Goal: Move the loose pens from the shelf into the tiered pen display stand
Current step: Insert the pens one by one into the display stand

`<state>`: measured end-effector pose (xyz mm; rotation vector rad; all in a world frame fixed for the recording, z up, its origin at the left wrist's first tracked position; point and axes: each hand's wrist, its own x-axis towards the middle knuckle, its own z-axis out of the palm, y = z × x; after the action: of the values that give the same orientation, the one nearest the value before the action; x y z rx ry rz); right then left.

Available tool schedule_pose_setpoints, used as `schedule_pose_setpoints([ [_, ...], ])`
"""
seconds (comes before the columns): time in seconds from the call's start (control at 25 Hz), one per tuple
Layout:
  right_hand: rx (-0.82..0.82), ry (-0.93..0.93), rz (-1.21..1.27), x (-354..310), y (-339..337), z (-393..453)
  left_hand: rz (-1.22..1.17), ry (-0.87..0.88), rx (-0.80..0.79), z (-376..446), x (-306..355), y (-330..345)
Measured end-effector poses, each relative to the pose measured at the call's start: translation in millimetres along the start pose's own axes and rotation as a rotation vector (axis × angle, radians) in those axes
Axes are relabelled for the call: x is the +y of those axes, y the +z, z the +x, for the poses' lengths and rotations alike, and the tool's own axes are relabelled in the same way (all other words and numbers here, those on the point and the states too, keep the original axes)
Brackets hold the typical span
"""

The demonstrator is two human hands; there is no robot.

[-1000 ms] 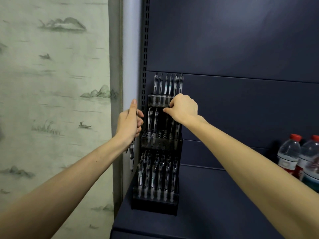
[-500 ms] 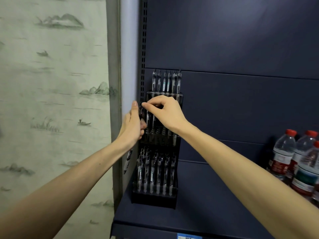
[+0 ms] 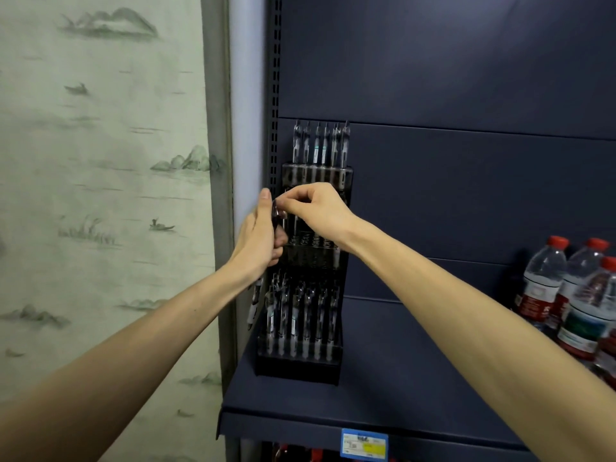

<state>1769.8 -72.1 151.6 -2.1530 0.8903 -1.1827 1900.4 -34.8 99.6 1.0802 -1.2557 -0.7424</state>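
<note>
Head camera: beside the tiered pen stand [image 3: 301,365] on the shelf [image 3: 416,388], the left hand [image 3: 258,238] grips loose pens [image 3: 255,303] (tips hanging below), while the right hand [image 3: 320,208] pinches one pen's top [image 3: 277,208].

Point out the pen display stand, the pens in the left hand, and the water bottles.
pen display stand [image 3: 296,368]: head view, on its black base front.
pens in the left hand [image 3: 253,308]: head view, on barrels hanging below the wrist.
water bottles [image 3: 541,278]: head view, on the leftmost bottle's body.
</note>
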Motion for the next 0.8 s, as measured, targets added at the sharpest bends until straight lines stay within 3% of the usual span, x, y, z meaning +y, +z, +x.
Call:
schedule_pose_setpoints([
  [0.28,0.087,0.065,0.064,-17,-8,21,-0.006,0.014,-0.027,10,22,-2],
  [0.6,-0.043,0.135,0.032,-15,-7,19,-0.113,-0.027,-0.089,10,16,-1],
  [0.8,0.155,0.174,0.089,-10,-10,29,-0.107,-0.007,-0.087,15,11,0],
])
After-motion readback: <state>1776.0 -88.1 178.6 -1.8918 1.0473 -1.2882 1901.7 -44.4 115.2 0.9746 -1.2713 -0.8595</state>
